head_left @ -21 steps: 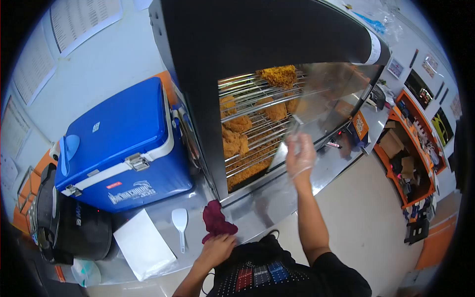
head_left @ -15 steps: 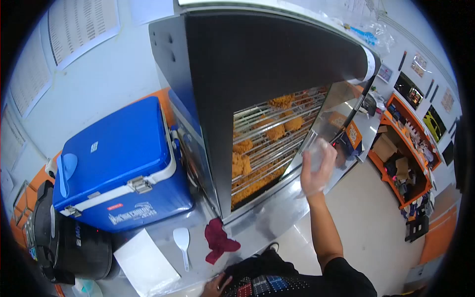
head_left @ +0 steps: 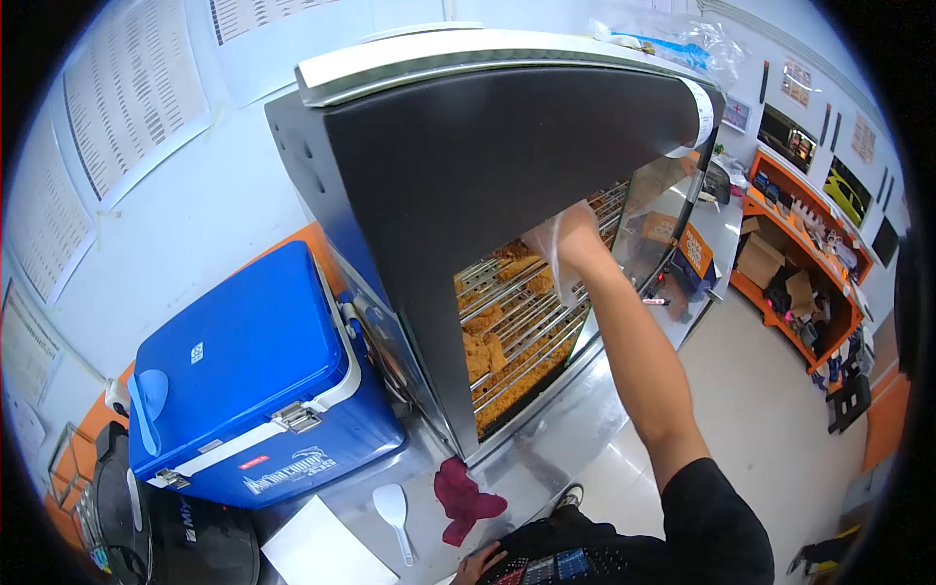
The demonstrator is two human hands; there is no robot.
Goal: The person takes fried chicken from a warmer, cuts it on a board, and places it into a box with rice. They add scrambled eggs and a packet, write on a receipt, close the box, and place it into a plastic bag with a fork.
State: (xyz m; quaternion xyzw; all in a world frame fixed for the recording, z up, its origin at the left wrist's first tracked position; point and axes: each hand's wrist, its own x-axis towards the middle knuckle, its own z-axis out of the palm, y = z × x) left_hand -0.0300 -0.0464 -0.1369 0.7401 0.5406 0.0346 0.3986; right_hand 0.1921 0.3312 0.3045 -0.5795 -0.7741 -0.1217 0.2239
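Note:
My right hand [head_left: 568,239], in a clear plastic glove, reaches through the open front of a black-topped display cabinet [head_left: 468,146]. Its fingers are hidden behind the glove and the cabinet's top edge. Wire racks [head_left: 531,336] inside hold pieces of fried chicken [head_left: 483,351], and the hand is over the upper rack. At the bottom edge, near my body, my left hand [head_left: 478,565] rests low by the counter, its fingers loosely apart and holding nothing visible. A dark red cloth [head_left: 466,500] lies by the cabinet's corner, beside a white rice paddle [head_left: 392,512].
A blue cooler box [head_left: 263,380] with a light blue scoop [head_left: 148,409] on its lid stands left of the cabinet. Left of it is a black rice cooker [head_left: 195,536]. White paper [head_left: 327,548] lies on the counter. Orange shelves [head_left: 799,283] stand at the right.
My right hand has moved from outside the cabinet's opening to inside it, over the racks. The view has shifted, and my left hand remains low near my body.

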